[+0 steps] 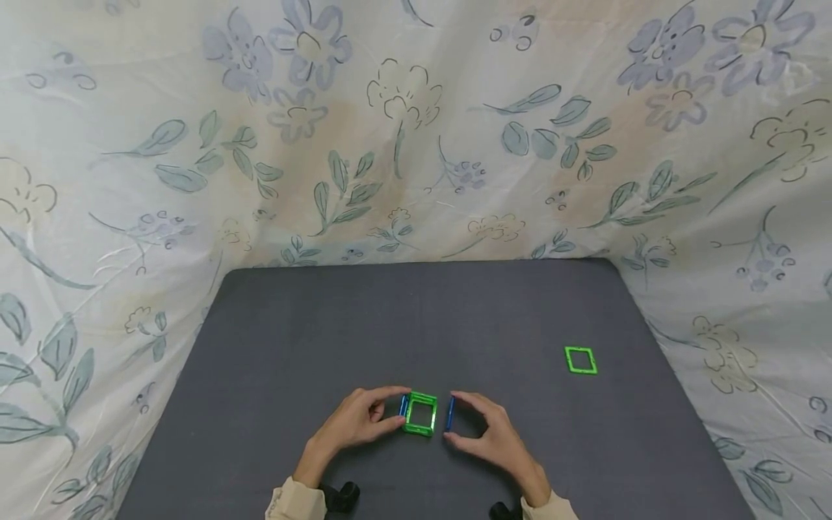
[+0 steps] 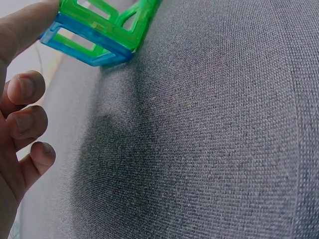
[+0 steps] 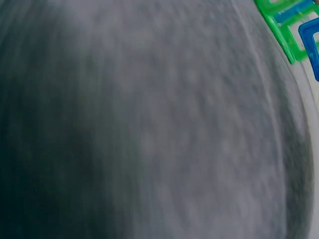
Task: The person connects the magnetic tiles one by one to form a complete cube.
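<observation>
Building a small box from magnetic tiles at the 6 o'clock edge of the grey surface (image 1: 416,310).
Left hand (image 1: 354,422) pinches the blue tile (image 1: 404,406) on the green frame box (image 1: 420,413); right hand (image 1: 490,433) pinches another blue tile (image 1: 451,413) just beside it. Judged next: press it squarely onto the open side. Box holds nothing; spare green tile (image 1: 581,360) lies at 3 o'clock.

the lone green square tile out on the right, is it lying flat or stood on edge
Lying flat. The green square tile shows its whole open frame face-up on the grey table, apart from both hands.
</observation>
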A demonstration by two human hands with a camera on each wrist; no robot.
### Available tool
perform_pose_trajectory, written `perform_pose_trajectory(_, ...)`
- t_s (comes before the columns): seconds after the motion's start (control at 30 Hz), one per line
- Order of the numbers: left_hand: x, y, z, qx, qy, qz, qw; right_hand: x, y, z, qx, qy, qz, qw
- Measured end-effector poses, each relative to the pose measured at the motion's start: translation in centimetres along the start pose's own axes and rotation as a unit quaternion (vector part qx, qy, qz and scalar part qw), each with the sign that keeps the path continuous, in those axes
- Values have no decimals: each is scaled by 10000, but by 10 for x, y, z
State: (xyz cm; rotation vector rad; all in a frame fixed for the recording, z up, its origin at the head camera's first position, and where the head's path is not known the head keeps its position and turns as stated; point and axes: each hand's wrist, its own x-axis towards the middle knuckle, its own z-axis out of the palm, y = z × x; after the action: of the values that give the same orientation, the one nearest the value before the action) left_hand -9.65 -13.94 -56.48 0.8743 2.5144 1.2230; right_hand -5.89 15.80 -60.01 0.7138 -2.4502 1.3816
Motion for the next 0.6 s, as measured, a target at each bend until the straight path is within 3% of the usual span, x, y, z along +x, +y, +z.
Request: perform_pose_trajectory(0.6, 1, 0, 0, 41, -17, -41, 10000, 8, -4, 19, 142, -231, 54, 9996)
